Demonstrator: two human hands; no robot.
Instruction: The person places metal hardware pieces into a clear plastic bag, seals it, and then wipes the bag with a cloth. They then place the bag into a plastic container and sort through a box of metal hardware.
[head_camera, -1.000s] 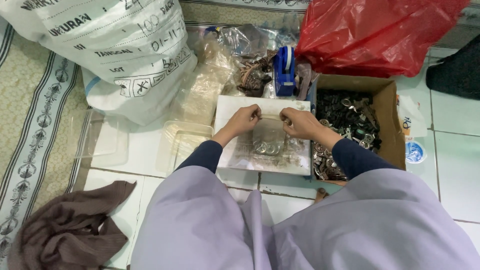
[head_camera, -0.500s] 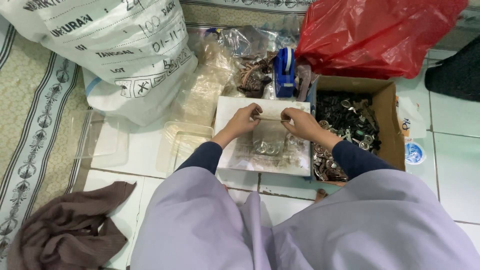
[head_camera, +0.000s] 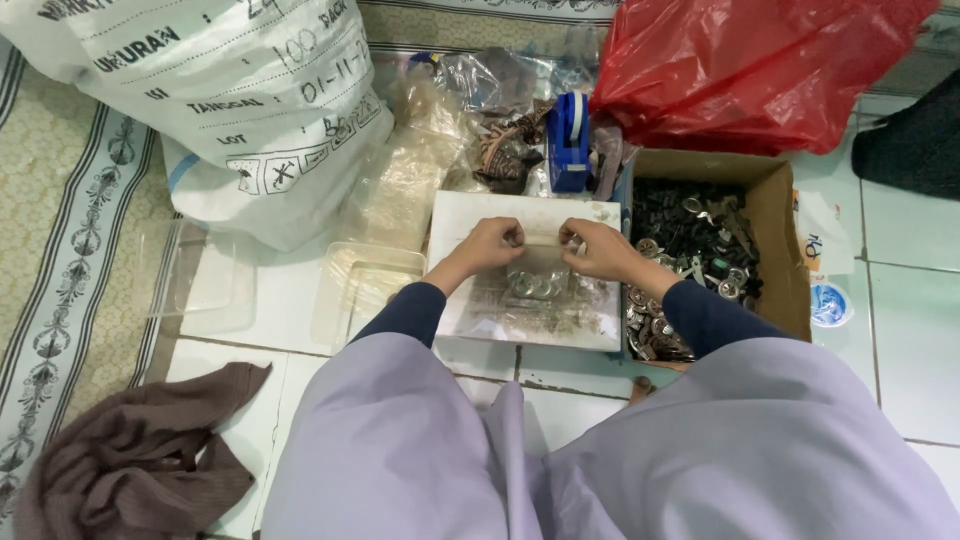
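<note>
My left hand (head_camera: 490, 242) and my right hand (head_camera: 593, 248) each pinch one top corner of a small clear plastic bag (head_camera: 538, 272) with round metal pieces at its bottom. The bag hangs just over a white board (head_camera: 470, 215) lying on the tiled floor. To the right of my right hand sits a cardboard box (head_camera: 768, 225) filled with several small metal parts. A blue tape dispenser (head_camera: 569, 140) stands behind the board.
A large white printed sack (head_camera: 220, 100) lies at the back left, a red plastic bag (head_camera: 750, 60) at the back right. Clear plastic containers (head_camera: 360, 285) and crumpled clear bags sit left of the board. A brown cloth (head_camera: 130, 465) lies at the lower left.
My hands have stayed over the board, holding the small bag; my fingers have shifted slightly along its top edge.
</note>
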